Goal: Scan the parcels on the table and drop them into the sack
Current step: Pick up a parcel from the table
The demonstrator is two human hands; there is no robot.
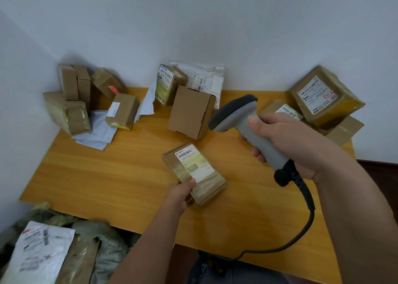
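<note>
My left hand [179,194] grips the near end of a small taped cardboard parcel [200,171], label side up, just above the wooden table [107,176]. My right hand [286,141] holds a grey barcode scanner [239,113] by its handle, its dark head pointing left and down toward the parcel's label. The scanner's black cable [305,208] curls down off the table's front edge. The green-grey sack [101,240] lies open at the lower left below the table, with a white mailer [41,251] and a brown parcel inside.
Several cardboard parcels and white mailers are piled at the table's back left [71,102]. A plain brown box [191,111] stands mid-table, with labelled parcels behind it [168,83]. More taped boxes [323,96] sit at the back right. Walls close in at the back and left.
</note>
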